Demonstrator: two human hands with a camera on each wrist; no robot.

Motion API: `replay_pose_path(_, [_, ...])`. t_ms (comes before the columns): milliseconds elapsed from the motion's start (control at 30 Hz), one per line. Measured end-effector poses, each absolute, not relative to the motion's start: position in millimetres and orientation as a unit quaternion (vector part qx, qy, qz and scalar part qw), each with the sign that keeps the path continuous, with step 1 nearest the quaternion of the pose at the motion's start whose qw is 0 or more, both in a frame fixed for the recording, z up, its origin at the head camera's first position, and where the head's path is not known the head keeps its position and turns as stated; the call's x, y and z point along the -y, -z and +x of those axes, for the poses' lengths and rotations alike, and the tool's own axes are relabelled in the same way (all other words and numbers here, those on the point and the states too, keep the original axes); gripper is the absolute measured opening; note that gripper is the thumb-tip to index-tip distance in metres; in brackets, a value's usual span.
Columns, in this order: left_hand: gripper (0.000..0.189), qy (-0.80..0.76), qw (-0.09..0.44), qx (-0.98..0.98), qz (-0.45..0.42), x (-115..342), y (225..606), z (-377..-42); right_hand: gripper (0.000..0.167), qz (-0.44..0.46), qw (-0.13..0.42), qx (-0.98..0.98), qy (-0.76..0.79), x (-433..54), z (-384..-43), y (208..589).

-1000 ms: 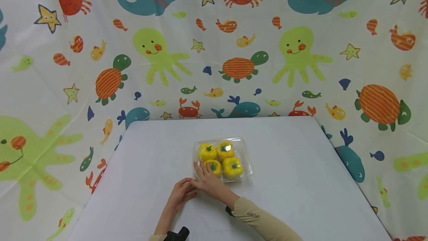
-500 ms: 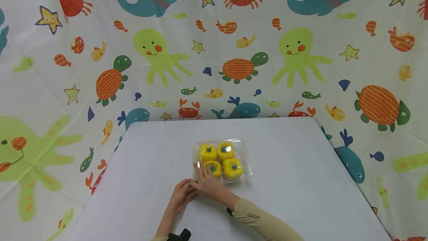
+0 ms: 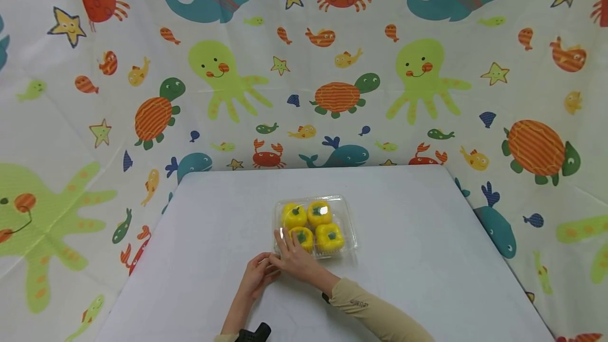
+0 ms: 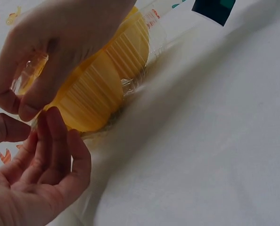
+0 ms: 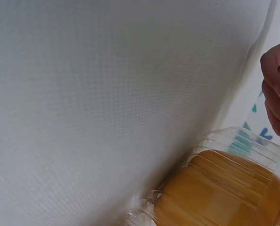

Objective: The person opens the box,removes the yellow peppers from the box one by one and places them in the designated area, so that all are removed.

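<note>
A clear plastic clamshell box (image 3: 350, 226) with several yellow bell peppers (image 3: 329, 237) in it lies closed on the white table. My right hand (image 3: 301, 266) reaches over its front left corner, fingers spread across the lid. My left hand (image 3: 256, 274) is at the same corner, lower and to the left. In the left wrist view, thumb and finger of the right hand (image 4: 64, 42) pinch the corner edge. Just below, the left hand (image 4: 45, 174) has thumb and bent fingertips at that edge. The right wrist view shows the ribbed box side; the gripped edge is mostly hidden.
The white table (image 3: 427, 257) extends on both sides of the box and behind it. A curtain (image 3: 304, 115) printed with sea animals hangs around the table's back and sides. Black straps (image 3: 254, 333) sit on the wrists.
</note>
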State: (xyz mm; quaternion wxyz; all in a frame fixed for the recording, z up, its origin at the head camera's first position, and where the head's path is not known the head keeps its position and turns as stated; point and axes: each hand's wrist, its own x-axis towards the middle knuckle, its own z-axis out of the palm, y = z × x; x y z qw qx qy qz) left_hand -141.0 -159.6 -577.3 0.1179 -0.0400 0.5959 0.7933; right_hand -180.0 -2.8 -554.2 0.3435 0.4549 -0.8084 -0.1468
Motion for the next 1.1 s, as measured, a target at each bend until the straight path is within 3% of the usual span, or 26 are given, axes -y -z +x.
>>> replay_pose_path(233, [0.013, -0.786, 0.121, -0.598, -0.101, 155, 577, -141, 0.013, 0.454, 0.341, 0.811, 0.141, 5, -178, 551])
replay_pose_path(333, [0.016, -0.798, 0.116, -0.581, -0.108, 153, 580, -136, 0.019, 0.456, 0.331, 0.814, 0.140, 8, -177, 549])
replay_pose_path(733, [0.020, -0.840, 0.129, -0.520, -0.083, 158, 568, -131, 0.018, 0.450, 0.303, 0.832, 0.116, 4, -178, 542])
replay_pose_path(1100, [0.009, -0.824, 0.105, -0.549, -0.092, 156, 568, -130, 0.015, 0.446, 0.234, 0.864, -0.025, -7, -174, 535])
